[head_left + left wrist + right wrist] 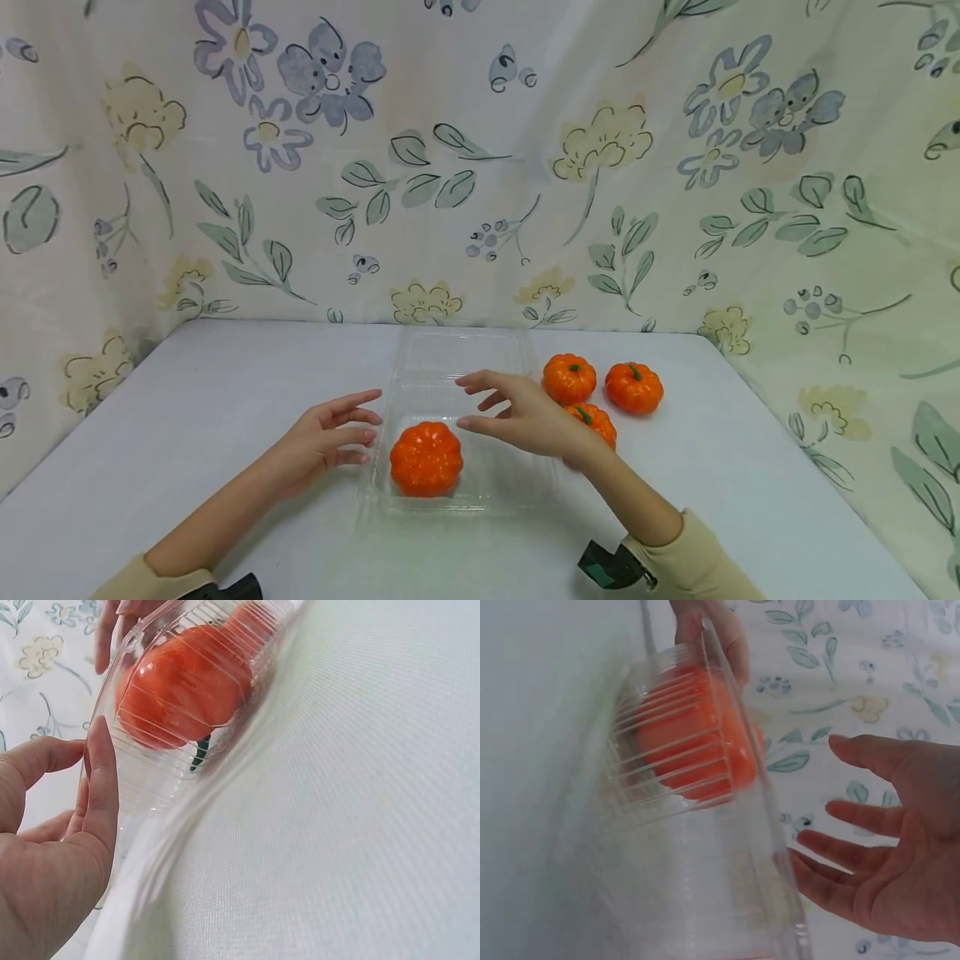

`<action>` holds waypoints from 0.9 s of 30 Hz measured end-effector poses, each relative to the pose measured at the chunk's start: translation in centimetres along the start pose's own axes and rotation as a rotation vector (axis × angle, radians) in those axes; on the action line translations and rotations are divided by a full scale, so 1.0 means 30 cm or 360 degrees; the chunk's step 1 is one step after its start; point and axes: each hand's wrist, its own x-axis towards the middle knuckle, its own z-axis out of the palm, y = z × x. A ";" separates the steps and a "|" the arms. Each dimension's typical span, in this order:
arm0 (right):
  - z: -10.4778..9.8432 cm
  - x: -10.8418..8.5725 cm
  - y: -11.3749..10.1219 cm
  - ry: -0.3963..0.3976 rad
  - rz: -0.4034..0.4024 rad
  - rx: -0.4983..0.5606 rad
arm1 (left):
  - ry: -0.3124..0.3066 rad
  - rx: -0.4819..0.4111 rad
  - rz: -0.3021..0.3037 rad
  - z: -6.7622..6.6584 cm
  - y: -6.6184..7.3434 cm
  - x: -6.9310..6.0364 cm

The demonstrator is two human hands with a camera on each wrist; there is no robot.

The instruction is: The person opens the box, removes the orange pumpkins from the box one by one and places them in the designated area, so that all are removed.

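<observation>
A clear plastic clamshell box [510,492] lies open on the table, its lid [465,350] folded back. One small orange pumpkin [426,458] sits in its left half; the green stem [200,753] points down. At the left rim is my left hand [330,437], fingers spread and relaxed, fingertips close to the plastic; whether they touch it I cannot tell. Above the box's right half hovers my right hand [525,417], thumb and fingers apart with nothing between them. Its loosely bent fingers [840,892] appear beside the rim in the right wrist view.
Right of the box stand three more orange pumpkins: one at the back [568,379], one farther right [634,388], and one [596,423] partly behind my right wrist. A floral curtain [480,208] hangs behind the white table [262,358].
</observation>
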 end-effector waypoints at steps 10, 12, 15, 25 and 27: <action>0.073 0.026 0.023 -0.0122 -0.0016 0.0068 | 0.0013 0.0040 -0.0004 0.001 0.000 0.001; 0.087 0.030 0.025 -0.0139 0.0002 0.0072 | 0.0015 0.0041 -0.0009 0.002 0.000 0.002; 0.106 0.035 0.030 -0.0162 0.0028 0.0087 | 0.0016 0.0040 -0.0012 0.002 0.000 0.001; 0.146 0.040 0.044 -0.0226 0.0096 0.0148 | 0.0001 0.0033 -0.0012 0.001 -0.003 0.002; 0.152 0.039 0.046 -0.0238 0.0111 0.0161 | -0.0007 0.0030 -0.0006 0.001 -0.004 0.002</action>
